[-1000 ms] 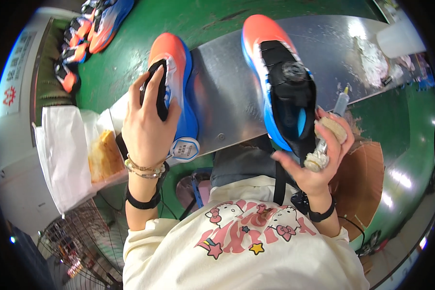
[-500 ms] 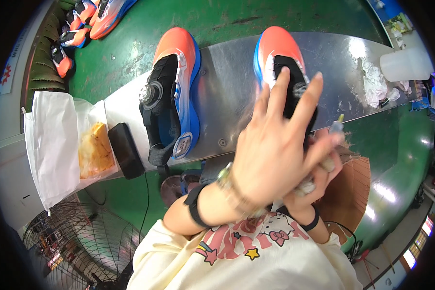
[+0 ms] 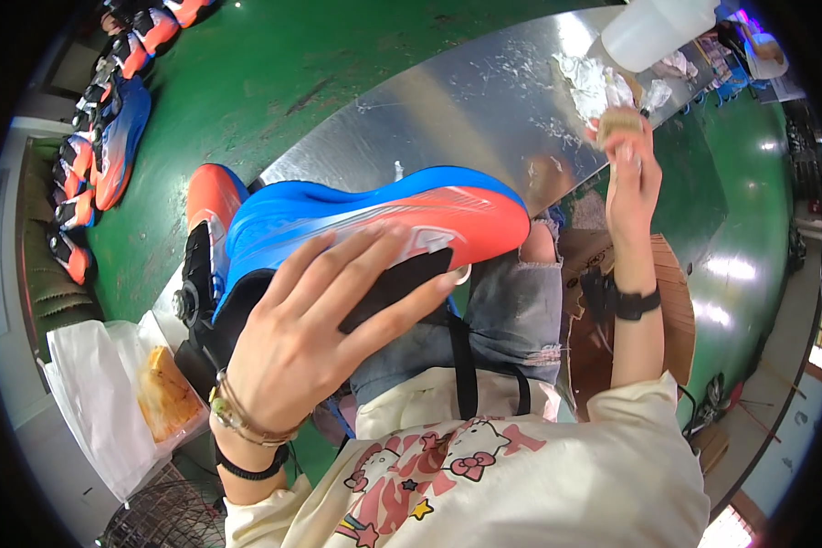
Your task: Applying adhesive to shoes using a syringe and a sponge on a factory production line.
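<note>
My left hand (image 3: pixel 306 333) grips an orange-and-blue sports shoe (image 3: pixel 484 219) by its black upper, fingers spread along its side. This shoe lies tipped sideways, blue sole away from me and orange toe pointing right. Behind its heel stands the other shoe (image 3: pixel 212 192), partly covered, with a round dial on its black upper. My right hand (image 3: pixel 635 178) is stretched out to the far right, closed on a small tan pad or block (image 3: pixel 619 126) whose kind I cannot make out. It hovers by the metal plate's edge, close to crumpled white paper (image 3: pixel 586 87).
A translucent white container (image 3: pixel 653 35) stands on the metal plate (image 3: pixel 411 110) at the far right. More orange-and-blue shoes (image 3: pixel 123 137) line the left side. Nearer on the left are a white paper bag (image 3: pixel 96 393) and a wire-guarded fan (image 3: pixel 164 511). A cardboard box (image 3: pixel 676 320) is beside my right forearm.
The right-hand shoe has been picked up and turned on its side in my left hand. My right hand has moved away to the far right, now with a tan pad. The view has swung right.
</note>
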A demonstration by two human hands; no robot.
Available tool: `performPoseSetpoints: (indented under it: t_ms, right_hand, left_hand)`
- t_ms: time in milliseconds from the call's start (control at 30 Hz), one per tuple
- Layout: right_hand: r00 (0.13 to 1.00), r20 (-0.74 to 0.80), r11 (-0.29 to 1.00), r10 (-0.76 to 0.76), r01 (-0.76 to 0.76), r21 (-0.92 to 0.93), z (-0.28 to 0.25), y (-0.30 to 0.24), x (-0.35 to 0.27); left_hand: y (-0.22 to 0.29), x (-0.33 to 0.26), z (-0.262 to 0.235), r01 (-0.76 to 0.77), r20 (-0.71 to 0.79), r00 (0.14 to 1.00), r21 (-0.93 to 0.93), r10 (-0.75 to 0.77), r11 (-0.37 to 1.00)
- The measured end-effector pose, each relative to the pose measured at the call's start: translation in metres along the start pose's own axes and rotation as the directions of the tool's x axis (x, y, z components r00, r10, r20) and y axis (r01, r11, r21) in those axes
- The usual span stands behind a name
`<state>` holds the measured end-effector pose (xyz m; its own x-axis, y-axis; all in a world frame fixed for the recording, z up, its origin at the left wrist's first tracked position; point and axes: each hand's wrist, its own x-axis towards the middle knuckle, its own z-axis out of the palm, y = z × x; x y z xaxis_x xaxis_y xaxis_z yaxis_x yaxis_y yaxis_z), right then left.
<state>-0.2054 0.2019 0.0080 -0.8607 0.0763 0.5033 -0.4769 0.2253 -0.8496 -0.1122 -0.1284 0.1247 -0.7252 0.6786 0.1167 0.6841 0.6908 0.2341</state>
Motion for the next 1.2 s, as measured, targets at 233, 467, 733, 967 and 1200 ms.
performPoseSetpoints:
  t_ms: [233, 467, 733, 967, 1200]
  right_hand:
    - [0.958, 0.015, 0.946, 0.288, -0.287, 0.151, -0.002, 0.024, 0.005]
    - [0.933, 0.097, 0.925, 0.345, -0.356, 0.131, -0.018, 0.007, -0.004]
    - [0.886, 0.362, 0.847, 0.289, -0.413, 0.335, -0.015, -0.070, 0.033]
    - [0.490, 0.855, 0.567, 0.169, -0.758, 0.323, 0.030, -0.094, 0.036]
    - [0.275, 0.943, 0.600, 0.185, -0.792, 0.113, 0.037, -0.097, 0.046]
  left_hand:
    - [-0.006, -0.025, 0.011, 0.149, 0.023, 0.988, 0.101, -0.152, 0.984]
    - [-0.001, -0.024, 0.031, 0.230, -0.088, 0.971, 0.095, -0.222, 0.969]
    - [-0.013, -0.038, 0.030, 0.165, -0.053, 0.985, -0.032, -0.167, 0.986]
    - [-0.010, -0.049, 0.035, 0.169, -0.059, 0.983, -0.054, -0.172, 0.984]
    - [-0.013, -0.050, 0.036, 0.130, -0.091, 0.987, -0.051, -0.134, 0.990]
